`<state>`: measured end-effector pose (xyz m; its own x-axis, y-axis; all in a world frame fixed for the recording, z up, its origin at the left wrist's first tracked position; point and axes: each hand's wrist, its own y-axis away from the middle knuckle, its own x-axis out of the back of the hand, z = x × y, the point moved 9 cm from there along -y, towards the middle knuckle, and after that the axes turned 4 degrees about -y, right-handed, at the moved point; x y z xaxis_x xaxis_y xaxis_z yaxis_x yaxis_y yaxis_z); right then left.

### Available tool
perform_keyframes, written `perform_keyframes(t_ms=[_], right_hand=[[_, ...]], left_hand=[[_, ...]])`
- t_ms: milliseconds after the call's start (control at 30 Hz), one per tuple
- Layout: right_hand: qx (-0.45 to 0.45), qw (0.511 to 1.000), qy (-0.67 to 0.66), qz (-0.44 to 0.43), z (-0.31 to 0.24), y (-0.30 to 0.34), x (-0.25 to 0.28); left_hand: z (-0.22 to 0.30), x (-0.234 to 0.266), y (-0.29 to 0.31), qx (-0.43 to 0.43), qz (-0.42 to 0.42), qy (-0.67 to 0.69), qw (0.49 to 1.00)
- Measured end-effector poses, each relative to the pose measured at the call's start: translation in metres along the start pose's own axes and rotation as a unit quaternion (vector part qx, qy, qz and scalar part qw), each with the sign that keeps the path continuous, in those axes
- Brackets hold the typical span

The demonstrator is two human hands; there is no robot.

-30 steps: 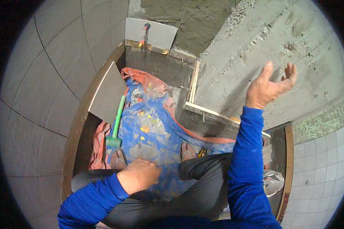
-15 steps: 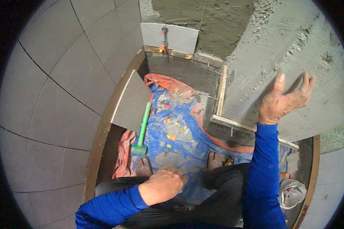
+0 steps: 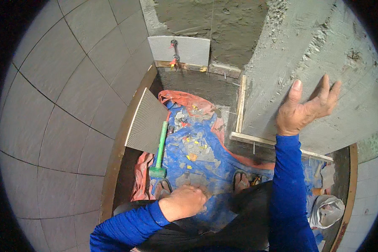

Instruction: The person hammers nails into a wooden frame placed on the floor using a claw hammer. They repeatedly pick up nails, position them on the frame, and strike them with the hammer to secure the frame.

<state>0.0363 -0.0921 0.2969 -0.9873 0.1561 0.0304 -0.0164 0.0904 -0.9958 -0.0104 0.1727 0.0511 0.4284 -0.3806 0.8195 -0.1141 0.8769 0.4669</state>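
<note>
My right hand (image 3: 304, 107) is raised with fingers and thumb spread, against or just in front of the grey mortar surface (image 3: 298, 38); contact is unclear. Nothing shows in it. My left hand (image 3: 185, 203) hangs over my lap, its fingers curled in; whatever they hold, if anything, is hidden. Ahead of that hand and to its left, a green mallet (image 3: 161, 145) stands head down beside a loose tile (image 3: 150, 122) with a ridged back. Below my right hand, a wooden batten (image 3: 256, 140) runs along the mortar's lower edge.
A tiled wall (image 3: 50, 134) rises on the left. Crumpled blue sheeting (image 3: 206, 161) with rubble and small yellow pieces covers the floor. Metal pins jut out under the battens. A light tile (image 3: 193, 49) with red-tipped fittings is on the far wall. A whitish bag (image 3: 326, 212) stands right.
The view has shifted slightly, so the wall, mallet and sheeting appear lower. My right hand stays spread before the mortar. My left hand stays curled over my lap.
</note>
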Motion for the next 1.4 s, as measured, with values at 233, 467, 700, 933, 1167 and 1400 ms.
perform_keyframes(t_ms=[233,467,700,933,1167,1400], right_hand=[[-0.007,0.999,-0.034,0.015,0.0,0.002,-0.001],[-0.002,1.0,-0.024,0.01,-0.001,0.0,0.0],[-0.001,1.0,-0.018,0.005,-0.004,0.0,0.002],[-0.013,0.999,-0.047,0.012,-0.006,-0.003,0.003],[-0.011,0.999,-0.035,0.009,-0.005,-0.003,0.005],[-0.01,0.999,-0.036,0.01,-0.007,-0.005,0.006]], left_hand=[[-0.011,0.022,0.003,0.019,0.048,0.011,0.999],[-0.01,0.034,0.008,0.014,0.063,0.035,0.997],[-0.012,0.041,0.013,0.013,0.09,0.021,0.996],[-0.014,0.038,0.015,0.017,0.087,0.028,0.996],[-0.012,0.041,0.017,0.016,0.099,0.022,0.995],[-0.01,0.046,0.017,0.008,0.118,0.001,0.993]])
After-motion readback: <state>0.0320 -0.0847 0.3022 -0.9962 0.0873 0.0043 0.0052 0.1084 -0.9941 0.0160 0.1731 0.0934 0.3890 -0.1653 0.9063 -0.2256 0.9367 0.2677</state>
